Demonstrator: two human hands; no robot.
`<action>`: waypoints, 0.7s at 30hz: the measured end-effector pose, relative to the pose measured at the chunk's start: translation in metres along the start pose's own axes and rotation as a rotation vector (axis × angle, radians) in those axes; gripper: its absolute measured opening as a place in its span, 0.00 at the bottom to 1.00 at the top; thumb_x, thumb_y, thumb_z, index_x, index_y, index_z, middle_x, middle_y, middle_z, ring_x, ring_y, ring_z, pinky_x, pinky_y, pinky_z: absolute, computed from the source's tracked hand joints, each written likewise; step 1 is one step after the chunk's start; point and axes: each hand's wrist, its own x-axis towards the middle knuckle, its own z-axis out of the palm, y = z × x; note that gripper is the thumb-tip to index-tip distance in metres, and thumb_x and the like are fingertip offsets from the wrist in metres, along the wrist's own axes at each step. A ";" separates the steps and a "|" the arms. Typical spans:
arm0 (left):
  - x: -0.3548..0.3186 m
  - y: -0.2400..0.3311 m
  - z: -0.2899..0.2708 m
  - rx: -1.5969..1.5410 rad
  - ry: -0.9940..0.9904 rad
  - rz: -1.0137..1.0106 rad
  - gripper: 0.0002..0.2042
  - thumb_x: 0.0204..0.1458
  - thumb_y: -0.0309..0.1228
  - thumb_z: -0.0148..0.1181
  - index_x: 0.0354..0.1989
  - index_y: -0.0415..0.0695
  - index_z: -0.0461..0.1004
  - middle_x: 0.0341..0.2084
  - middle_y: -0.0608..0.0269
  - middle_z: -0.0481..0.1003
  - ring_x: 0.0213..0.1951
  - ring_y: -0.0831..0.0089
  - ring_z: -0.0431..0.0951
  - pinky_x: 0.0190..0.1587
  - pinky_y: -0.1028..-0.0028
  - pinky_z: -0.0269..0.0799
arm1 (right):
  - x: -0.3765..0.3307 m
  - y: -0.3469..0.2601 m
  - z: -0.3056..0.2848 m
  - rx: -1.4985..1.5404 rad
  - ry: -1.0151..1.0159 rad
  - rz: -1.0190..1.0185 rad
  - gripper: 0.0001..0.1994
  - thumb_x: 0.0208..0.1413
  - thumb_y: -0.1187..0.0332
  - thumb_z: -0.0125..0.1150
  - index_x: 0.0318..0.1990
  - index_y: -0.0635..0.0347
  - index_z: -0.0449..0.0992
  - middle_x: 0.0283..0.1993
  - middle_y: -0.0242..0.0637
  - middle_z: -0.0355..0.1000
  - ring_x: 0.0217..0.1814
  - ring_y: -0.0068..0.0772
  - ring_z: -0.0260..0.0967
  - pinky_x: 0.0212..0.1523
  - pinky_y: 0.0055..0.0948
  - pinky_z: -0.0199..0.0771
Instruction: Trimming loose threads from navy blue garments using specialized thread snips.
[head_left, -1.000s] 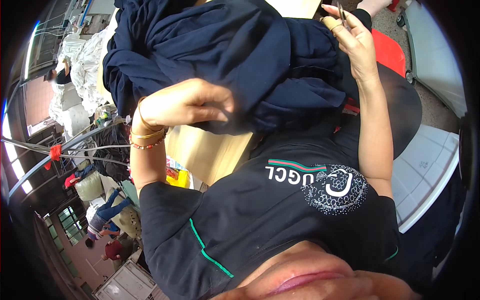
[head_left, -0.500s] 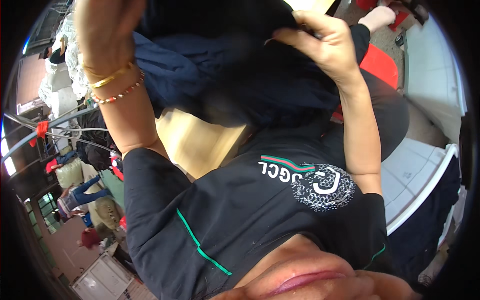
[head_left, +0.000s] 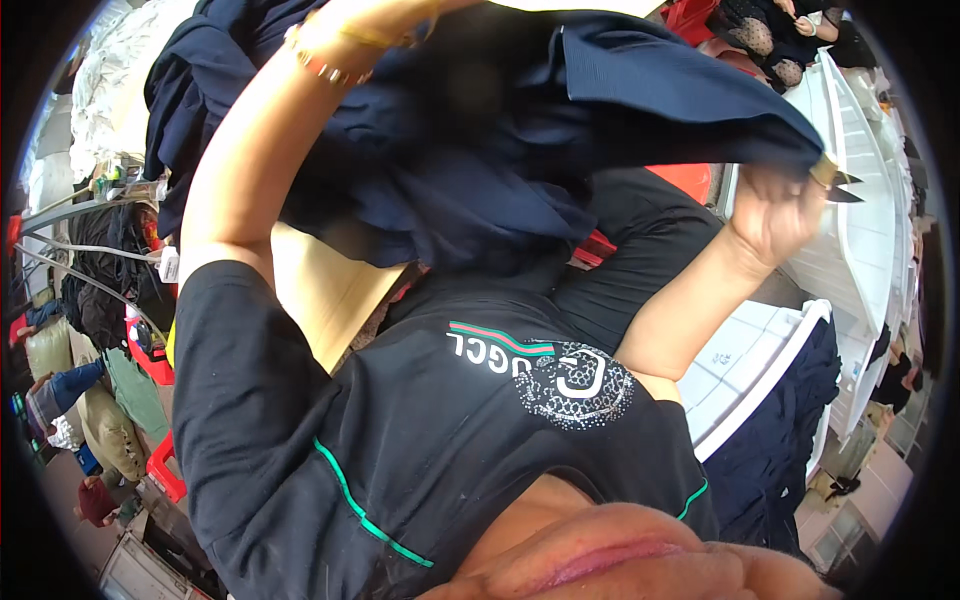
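A large dark navy cloth garment [head_left: 470, 150] spreads in folds across the space before me, over my lap. On the right, my right hand [head_left: 775, 215] is closed, pinching a pulled-out corner of the garment. Small thread snips [head_left: 843, 188] with dark pointed blades and a yellowish part stick out from the same hand, blades to the right. My left hand [head_left: 385, 15], with bracelets at the wrist, reaches over the garment at the top edge. Its fingers run out of the picture, so their grip is hidden.
A pale wooden tabletop [head_left: 325, 295] lies under the garment at left. White plastic crates [head_left: 755, 365] stand at right, with dark navy cloth [head_left: 775, 465] beside one. A red seat [head_left: 683, 180] shows behind my leg. Other people sit at top right; cloth piles [head_left: 120, 100] stand at left.
My right hand has moved right and down, drawing a garment corner outward; the snips now show in it. My left hand has swung right across the top. The garment is spread wider.
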 end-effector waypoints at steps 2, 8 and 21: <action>-0.024 0.015 -0.006 -0.009 0.030 0.003 0.08 0.55 0.25 0.63 0.41 0.35 0.77 0.33 0.51 0.78 0.35 0.61 0.79 0.41 0.67 0.76 | -0.004 0.009 -0.014 0.044 0.031 0.040 0.09 0.67 0.64 0.62 0.34 0.55 0.74 0.21 0.20 0.57 0.16 0.15 0.44 0.19 0.17 0.45; -0.114 0.054 0.016 0.108 0.266 0.233 0.11 0.48 0.22 0.75 0.34 0.42 0.77 0.31 0.64 0.74 0.22 0.79 0.68 0.23 0.80 0.64 | -0.003 0.006 -0.023 -0.071 0.087 0.013 0.10 0.63 0.65 0.68 0.30 0.53 0.75 0.20 0.21 0.61 0.16 0.13 0.48 0.18 0.16 0.48; -0.097 0.007 0.074 0.339 0.293 0.248 0.20 0.43 0.20 0.70 0.47 0.46 0.77 0.43 0.57 0.76 0.45 0.56 0.77 0.48 0.63 0.73 | -0.021 0.007 -0.061 -0.304 -0.108 -0.199 0.15 0.60 0.73 0.65 0.52 0.67 0.76 0.55 0.41 0.72 0.51 0.28 0.72 0.44 0.21 0.74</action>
